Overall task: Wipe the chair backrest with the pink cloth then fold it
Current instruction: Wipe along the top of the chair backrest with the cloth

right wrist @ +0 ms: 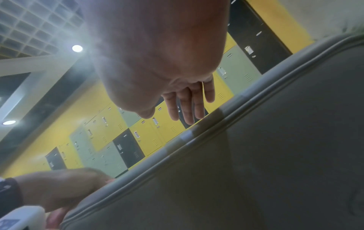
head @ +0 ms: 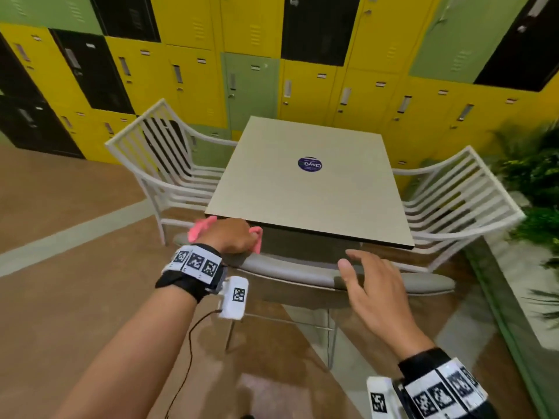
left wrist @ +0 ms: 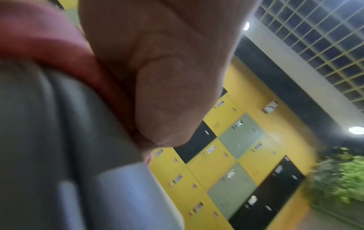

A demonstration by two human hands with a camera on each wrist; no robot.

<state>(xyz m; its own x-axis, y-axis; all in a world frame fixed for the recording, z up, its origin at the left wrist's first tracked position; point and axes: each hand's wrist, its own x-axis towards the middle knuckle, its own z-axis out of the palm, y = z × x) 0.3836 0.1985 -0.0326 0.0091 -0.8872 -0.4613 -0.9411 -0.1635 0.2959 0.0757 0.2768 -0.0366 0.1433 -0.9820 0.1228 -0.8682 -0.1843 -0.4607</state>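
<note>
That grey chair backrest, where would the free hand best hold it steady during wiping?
Probably the padded top edge of the grey backrest, taken from above and behind. It is a rounded rim, open on both sides, so fingers can curl over it. The right hand hovers open just above that edge, apart from the left hand pressing the pink cloth further along.

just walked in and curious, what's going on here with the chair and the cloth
A person stands behind a grey padded chair pushed in at a square table. Their left hand presses a pink cloth onto the left end of the chair backrest, so the wiping is under way. Their right hand hovers open over the top edge further right, holding nothing. The cloth is bunched under the hand, not yet folded.
</note>
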